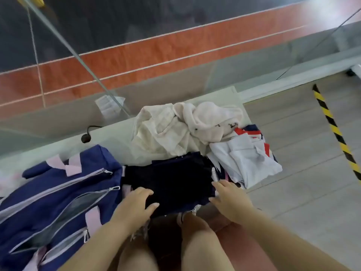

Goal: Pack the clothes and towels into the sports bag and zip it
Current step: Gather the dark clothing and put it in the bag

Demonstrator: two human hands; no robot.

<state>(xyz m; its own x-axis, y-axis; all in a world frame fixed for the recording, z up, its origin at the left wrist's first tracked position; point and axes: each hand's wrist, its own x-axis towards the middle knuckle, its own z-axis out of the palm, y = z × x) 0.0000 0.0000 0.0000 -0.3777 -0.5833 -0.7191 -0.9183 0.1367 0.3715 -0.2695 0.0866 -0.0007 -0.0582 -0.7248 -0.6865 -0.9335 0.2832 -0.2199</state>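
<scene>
Bare knees (195,237) fill the bottom edge; the person sits low on a grey tiled floor (293,192). Just beyond the knees lies a dark navy garment (172,182). The left hand (136,200) rests on its near left edge, fingers relaxed, thumb spread. The right hand (230,198) touches its right edge with straight fingers, so neither hand plainly grips.

A sports bag (58,192), navy with pink straps, lies just beside the garment on the left, zips undone. Behind are a cream towel (156,132), a pale pink towel (213,118) and a white shirt (244,159).

The step is probably folding the garment. It would go best squared at the edges and folded narrower than the bag's opening — then slid in flat, so the zip can close.
</scene>
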